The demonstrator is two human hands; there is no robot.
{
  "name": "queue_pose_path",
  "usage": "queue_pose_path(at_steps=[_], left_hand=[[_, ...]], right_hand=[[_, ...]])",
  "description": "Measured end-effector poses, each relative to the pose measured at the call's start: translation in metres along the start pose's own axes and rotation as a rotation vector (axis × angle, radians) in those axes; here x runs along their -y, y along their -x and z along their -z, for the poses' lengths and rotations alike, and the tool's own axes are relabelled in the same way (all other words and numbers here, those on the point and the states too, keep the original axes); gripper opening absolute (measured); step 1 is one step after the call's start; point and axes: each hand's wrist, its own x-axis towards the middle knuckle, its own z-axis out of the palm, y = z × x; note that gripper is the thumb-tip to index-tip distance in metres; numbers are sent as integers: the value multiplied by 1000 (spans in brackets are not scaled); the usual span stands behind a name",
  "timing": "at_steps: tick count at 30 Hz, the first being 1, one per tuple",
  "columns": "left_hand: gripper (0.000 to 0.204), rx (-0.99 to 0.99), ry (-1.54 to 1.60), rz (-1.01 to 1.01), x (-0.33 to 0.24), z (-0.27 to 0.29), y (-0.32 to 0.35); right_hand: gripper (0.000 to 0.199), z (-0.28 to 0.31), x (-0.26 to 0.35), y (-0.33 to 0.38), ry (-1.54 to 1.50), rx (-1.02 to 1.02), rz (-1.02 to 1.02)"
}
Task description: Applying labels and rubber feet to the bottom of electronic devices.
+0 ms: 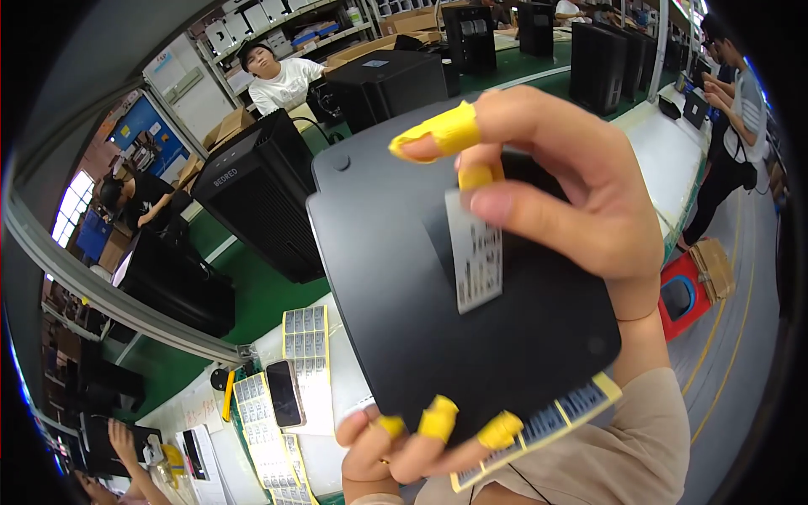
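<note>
My left hand [421,442] grips the near edge of a black flat square box [396,311] with rounded corners, held up close in front of me. A second black panel edge with a round foot [339,161] shows behind its far side. Above the box, my right hand [581,185] pinches a small white printed label [478,265] between thumb and finger, and the label's lower end meets or hovers over the surface; I cannot tell which. Yellow tape wraps several fingertips of both hands. A strip of labels [547,429] sticks out beneath the box by my left fingers.
Label sheets [305,337] and a phone [284,394] lie on the white table [324,454] at left. Black computer towers [261,202] stand on a green line [261,290] beyond. A red stool [673,295] is on the floor at right. Several people work around.
</note>
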Motion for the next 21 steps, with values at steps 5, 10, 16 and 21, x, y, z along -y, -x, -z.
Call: queue_pose_path(at_steps=[5,10,16,21], left_hand=[[30,737,194,18,0,69,10],[36,1312,200,42,1,99,17],[41,1557,322,442,-1,71,44],[44,943,200,-49,10,86,51]], right_hand=[[40,-7,13,4,-82,24,30],[39,-9,21,10,-7,58,16],[39,-11,22,12,-9,29,-5],[39,-10,24,12,21,38,-24]])
